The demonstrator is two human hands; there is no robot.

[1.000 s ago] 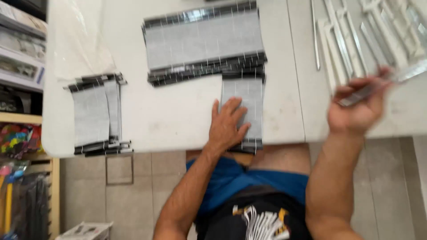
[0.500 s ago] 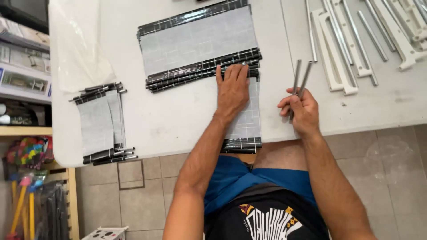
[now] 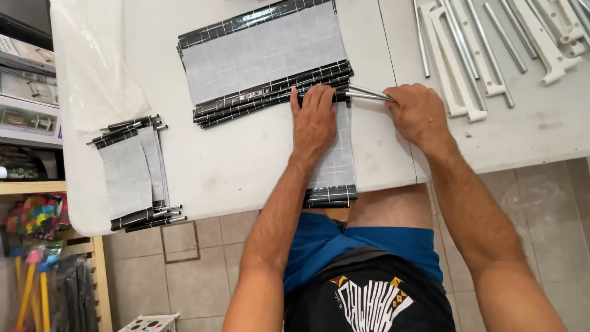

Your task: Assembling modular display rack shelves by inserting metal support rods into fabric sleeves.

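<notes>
On the white counter [image 3: 246, 166], left hand [image 3: 313, 123] flat and open on one grey fabric panel [image 3: 338, 160], right hand [image 3: 418, 114] closed around two metal rods [image 3: 365, 93], two panel stacks beside.

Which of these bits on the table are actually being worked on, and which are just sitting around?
In hand:
left hand pressing the grey fabric panel
right hand gripping thin metal rods

Lying about:
large panel stack
small panel pile
white plastic brackets
clear plastic bag

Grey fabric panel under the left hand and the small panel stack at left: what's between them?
Bare white table between grey fabric panel and small panel stack, head view.
</notes>
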